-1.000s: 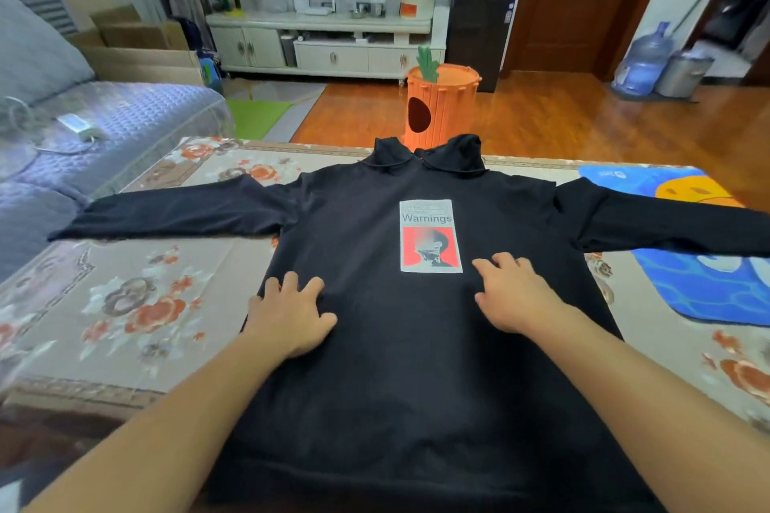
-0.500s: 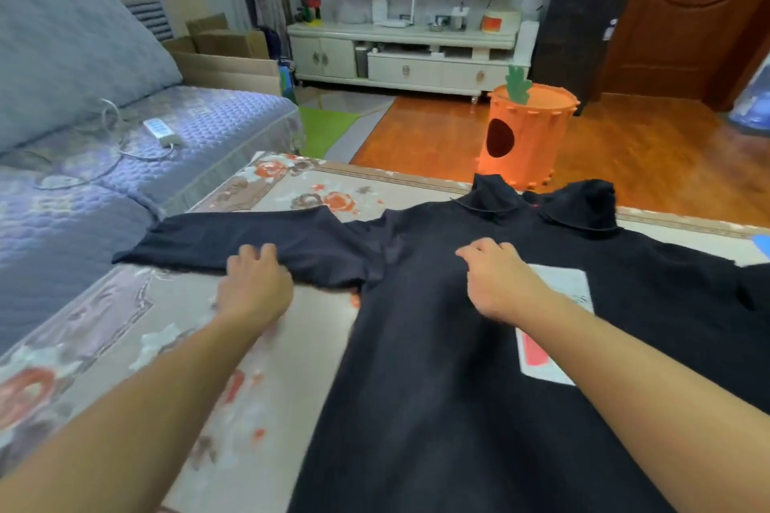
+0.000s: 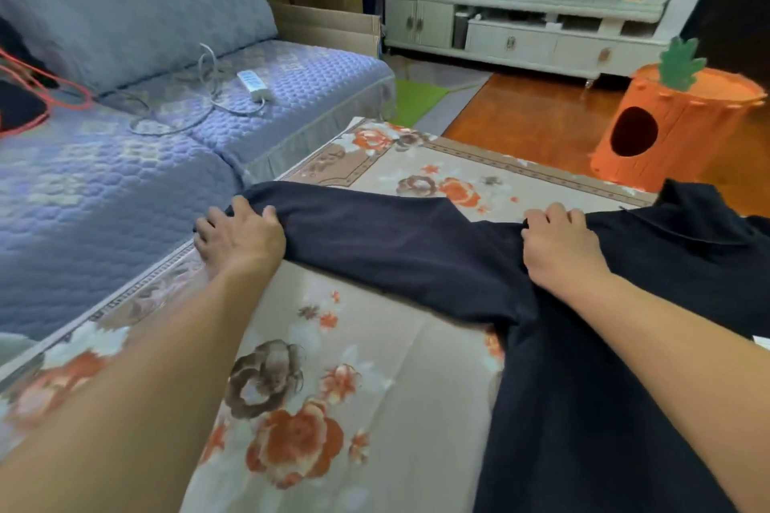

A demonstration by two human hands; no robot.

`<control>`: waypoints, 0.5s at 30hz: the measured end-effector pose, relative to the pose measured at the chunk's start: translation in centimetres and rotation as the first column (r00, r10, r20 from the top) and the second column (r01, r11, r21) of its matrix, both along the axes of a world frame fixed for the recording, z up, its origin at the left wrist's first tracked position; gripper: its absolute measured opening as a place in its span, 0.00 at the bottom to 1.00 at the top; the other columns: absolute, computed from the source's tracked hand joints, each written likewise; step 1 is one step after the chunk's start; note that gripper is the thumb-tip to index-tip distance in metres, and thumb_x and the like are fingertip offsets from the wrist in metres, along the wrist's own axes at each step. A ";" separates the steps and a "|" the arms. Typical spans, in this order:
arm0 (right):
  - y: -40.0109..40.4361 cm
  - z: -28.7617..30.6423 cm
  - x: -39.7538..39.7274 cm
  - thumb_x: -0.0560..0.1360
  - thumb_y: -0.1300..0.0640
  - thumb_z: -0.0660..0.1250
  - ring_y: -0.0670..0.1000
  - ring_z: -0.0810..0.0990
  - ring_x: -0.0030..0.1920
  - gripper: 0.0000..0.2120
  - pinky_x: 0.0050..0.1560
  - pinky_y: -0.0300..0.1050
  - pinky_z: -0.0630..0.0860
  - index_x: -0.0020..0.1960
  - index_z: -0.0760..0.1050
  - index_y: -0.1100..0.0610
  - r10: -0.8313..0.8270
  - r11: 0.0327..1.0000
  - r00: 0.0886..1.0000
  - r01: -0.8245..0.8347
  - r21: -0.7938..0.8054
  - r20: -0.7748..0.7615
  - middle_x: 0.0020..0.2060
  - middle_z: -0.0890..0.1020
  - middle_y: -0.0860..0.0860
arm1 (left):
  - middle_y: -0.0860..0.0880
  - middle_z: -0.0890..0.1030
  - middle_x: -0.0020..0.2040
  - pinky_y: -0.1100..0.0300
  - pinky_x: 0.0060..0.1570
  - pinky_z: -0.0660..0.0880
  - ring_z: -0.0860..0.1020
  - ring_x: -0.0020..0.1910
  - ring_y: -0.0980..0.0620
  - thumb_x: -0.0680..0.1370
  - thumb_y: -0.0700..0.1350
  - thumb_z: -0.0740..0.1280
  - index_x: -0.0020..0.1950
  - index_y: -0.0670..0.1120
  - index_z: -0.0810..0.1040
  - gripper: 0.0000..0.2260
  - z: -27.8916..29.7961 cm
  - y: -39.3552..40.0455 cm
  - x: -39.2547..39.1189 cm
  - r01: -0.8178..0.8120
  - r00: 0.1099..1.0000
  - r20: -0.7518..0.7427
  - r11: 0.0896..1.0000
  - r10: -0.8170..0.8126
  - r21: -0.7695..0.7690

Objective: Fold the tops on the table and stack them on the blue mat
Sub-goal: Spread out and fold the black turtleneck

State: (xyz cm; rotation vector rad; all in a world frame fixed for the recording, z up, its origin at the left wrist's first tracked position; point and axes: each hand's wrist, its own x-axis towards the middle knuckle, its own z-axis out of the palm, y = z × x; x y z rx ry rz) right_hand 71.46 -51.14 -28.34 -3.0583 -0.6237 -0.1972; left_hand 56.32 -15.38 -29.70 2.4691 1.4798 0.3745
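Now the left hand (image 3: pixel 239 237) grips the cuff of the black top (image 3: pixel 583 346) at nine o'clock on the counter (image 3: pixel 354 387); the right hand (image 3: pixel 560 248) pinches its shoulder

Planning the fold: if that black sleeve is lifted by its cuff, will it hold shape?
Probably not: the black sleeve looks soft and bunches under the left hand at the cuff, so it should droop. It seems light, likely sliding easily over the floral tablecloth.
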 end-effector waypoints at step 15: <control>-2.2 0.8 -0.4 0.84 0.52 0.54 0.63 0.67 0.62 0.16 0.60 0.59 0.69 0.67 0.69 0.57 -0.173 0.975 0.984 0.179 0.130 -0.052 0.62 0.70 0.60 | 0.40 0.67 0.66 0.47 0.62 0.67 0.67 0.65 0.38 0.80 0.43 0.63 0.66 0.47 0.76 0.15 5.4 1.5 -7.2 0.198 0.830 -0.558 0.921 0.025 0.335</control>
